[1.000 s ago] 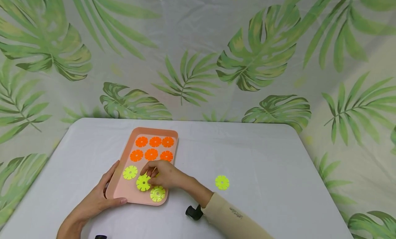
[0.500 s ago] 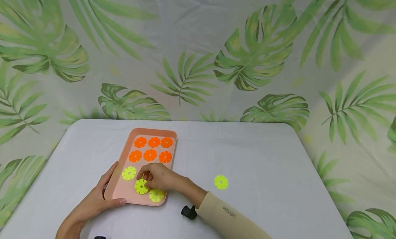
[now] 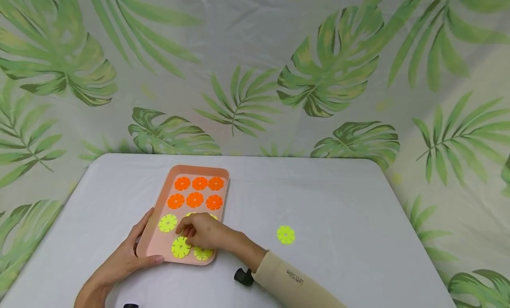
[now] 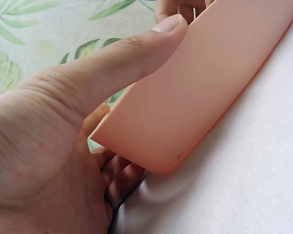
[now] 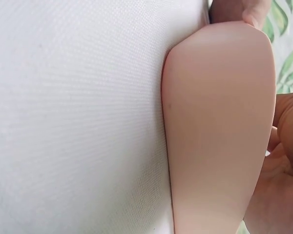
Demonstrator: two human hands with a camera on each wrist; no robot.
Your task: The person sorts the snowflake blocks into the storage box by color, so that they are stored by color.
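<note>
A pink rectangular tray (image 3: 157, 248) rests on the table. My left hand (image 3: 123, 257) grips its near left corner, thumb along the near side and fingers around the left side; the left wrist view shows this thumb (image 4: 136, 53) on the tray wall. Over the tray's near half, my right hand (image 3: 205, 230) pinches the upper right edge of a yellow notched disc (image 3: 180, 248). Another yellow disc (image 3: 203, 254) lies right of it, and one more yellow disc (image 3: 168, 223) lies behind, to the left. Yellow edges show from behind the right hand. The tray wall hides the right fingertips in the right wrist view.
Several orange notched discs (image 3: 195, 200) lie in two rows in the tray's far half. One loose yellow disc (image 3: 285, 234) sits on the white table (image 3: 338, 219), right of the tray. A black object (image 3: 244, 277) shows beside the right forearm. A leaf-patterned cloth (image 3: 247, 55) hangs behind.
My right hand has shifted slightly left, and its yellow disc has moved toward the tray's near edge, left of the near right disc. My left hand stays on the tray corner.
</note>
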